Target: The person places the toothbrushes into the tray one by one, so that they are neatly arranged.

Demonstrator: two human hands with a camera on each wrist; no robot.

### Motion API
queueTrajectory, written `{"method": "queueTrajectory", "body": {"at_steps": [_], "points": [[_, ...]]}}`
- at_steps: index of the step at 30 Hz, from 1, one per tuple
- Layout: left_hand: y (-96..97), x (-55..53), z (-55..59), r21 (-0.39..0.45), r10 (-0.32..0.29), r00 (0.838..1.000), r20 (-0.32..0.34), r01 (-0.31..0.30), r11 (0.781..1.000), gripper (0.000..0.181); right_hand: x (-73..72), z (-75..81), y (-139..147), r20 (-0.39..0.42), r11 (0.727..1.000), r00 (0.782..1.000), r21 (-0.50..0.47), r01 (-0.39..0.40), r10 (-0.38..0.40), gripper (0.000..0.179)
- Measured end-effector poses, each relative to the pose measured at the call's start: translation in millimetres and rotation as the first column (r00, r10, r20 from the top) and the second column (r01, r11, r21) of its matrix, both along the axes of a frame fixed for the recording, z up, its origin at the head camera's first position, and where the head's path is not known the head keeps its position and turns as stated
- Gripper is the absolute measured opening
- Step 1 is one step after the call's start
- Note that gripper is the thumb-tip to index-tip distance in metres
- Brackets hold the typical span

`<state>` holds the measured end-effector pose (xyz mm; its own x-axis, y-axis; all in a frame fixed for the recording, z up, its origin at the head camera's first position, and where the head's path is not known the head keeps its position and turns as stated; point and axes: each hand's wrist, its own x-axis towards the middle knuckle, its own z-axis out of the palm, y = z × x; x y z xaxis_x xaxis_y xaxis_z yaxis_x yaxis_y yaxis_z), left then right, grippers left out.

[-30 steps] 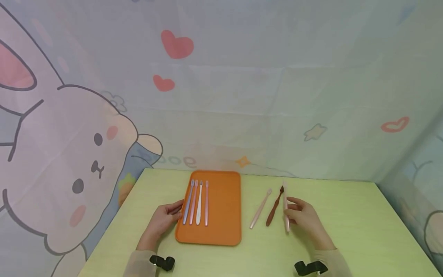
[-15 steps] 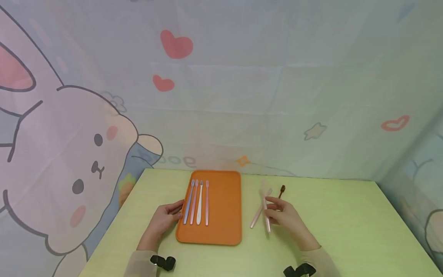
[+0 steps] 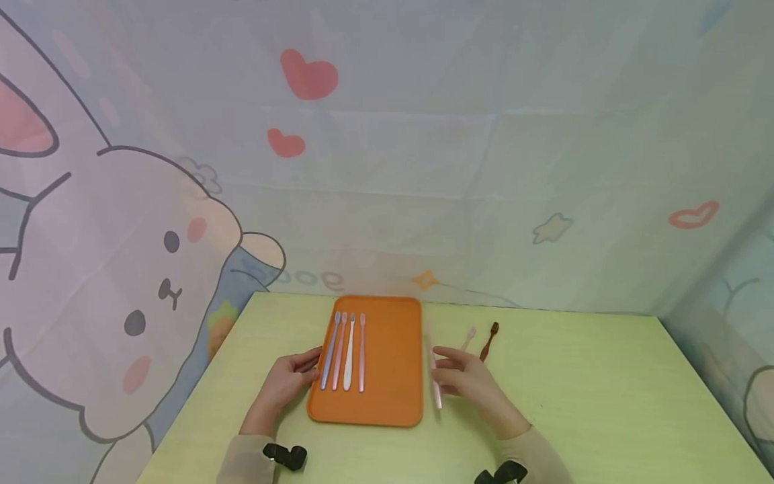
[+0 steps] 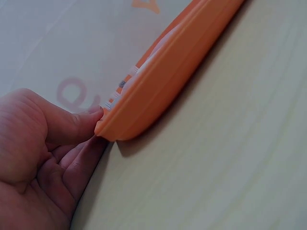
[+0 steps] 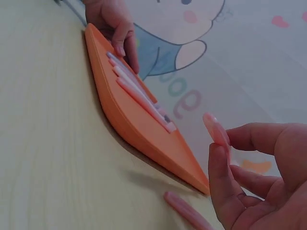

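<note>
An orange tray [image 3: 393, 356] lies on the table, its left rim pinched between the thumb and fingers of my left hand [image 3: 284, 383]. Several toothbrushes lie side by side on its left half: a blue one [image 3: 329, 353], pink ones such as this toothbrush [image 3: 362, 356], and a white one [image 3: 348, 363]. My right hand [image 3: 471, 383] pinches a light pink toothbrush [image 3: 437, 395] just right of the tray, above the table; in the right wrist view its handle end [image 5: 216, 128] shows between thumb and fingers. Behind that hand lie another pale pink toothbrush [image 3: 469, 337] and a brown toothbrush [image 3: 490, 341], both partly hidden.
The light green table [image 3: 605, 390] extends to the right of the hands. A fabric backdrop [image 3: 387, 202] printed with a rabbit and hearts hangs behind the table's back edge. Each wrist wears a small black camera [image 3: 285, 457].
My right hand has carried the light pink toothbrush leftward, past the brown and the other pale pink toothbrushes, to beside the tray's right edge. My left hand stays at the tray's rim.
</note>
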<state>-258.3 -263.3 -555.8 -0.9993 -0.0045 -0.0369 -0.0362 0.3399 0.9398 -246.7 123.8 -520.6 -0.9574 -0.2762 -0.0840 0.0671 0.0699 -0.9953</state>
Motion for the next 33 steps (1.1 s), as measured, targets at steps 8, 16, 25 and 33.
{"method": "queueTrajectory", "body": {"at_steps": [8, 16, 25, 33], "points": [[-0.3, -0.6, 0.0, 0.001, 0.009, 1.000, 0.012, -0.009, 1.000, 0.050, -2.0, -1.7, -24.0, -0.033, 0.999, 0.999, -0.021, -0.042, 0.042, 0.062], [0.0, -2.9, 0.4, 0.018, 0.027, 0.999, 0.030, -0.027, 0.999, 0.050, -3.1, -4.8, -49.2, -0.034, 0.999, 0.999, -0.031, -0.010, 0.009, 0.059], [0.0, -2.0, 1.6, 0.028, 0.031, 0.999, 0.038, -0.032, 0.999, 0.050, -5.4, -8.7, -70.5, -0.060, 0.999, 0.998, -0.041, -0.005, 0.002, 0.056], [0.2, 1.7, 6.1, 0.028, 0.013, 1.000, 0.021, -0.013, 1.000, 0.050, -12.1, -10.2, -89.2, -0.070, 1.000, 0.997, -0.025, 0.012, -0.014, 0.055]]}}
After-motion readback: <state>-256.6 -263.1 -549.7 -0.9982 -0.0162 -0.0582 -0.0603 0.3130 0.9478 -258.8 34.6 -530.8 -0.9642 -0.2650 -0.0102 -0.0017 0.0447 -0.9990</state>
